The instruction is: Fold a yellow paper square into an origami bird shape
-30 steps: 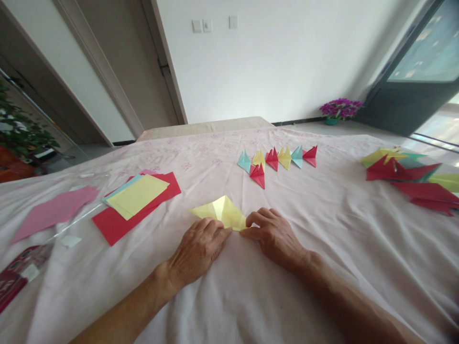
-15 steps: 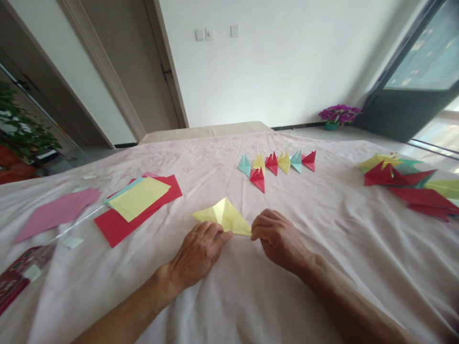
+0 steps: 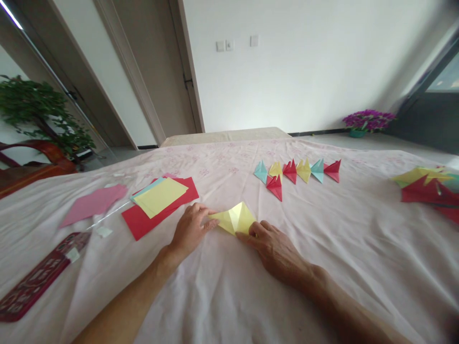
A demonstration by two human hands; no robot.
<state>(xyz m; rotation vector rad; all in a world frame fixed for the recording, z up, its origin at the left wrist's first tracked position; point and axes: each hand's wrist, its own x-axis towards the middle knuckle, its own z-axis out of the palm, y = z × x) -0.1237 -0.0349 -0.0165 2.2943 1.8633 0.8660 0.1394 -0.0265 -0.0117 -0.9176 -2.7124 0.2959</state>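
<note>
A folded sheet of yellow origami paper (image 3: 234, 217) lies on the cloth in front of me, a crease running down its middle. My left hand (image 3: 193, 224) pinches its left corner between thumb and fingers. Over its lower right side is my right hand (image 3: 270, 241), fingers curled and pressing on the paper's edge, hiding that corner. Beyond the paper stand several small folded paper pieces in a row, among them a red one (image 3: 275, 187), a yellow one (image 3: 303, 170) and a light blue one (image 3: 317, 169).
Left of my hands lie yellow sheets (image 3: 161, 197) on red paper (image 3: 138, 224), and pink paper (image 3: 93, 205). A dark red patterned case (image 3: 36, 282) lies nearer. Larger folded papers (image 3: 425, 188) sit far right. A pinkish cloth (image 3: 215, 296) covers the table.
My left hand has moved from the paper's lower middle to its left corner. My right hand has shifted inward onto the lower right edge. The view has turned left.
</note>
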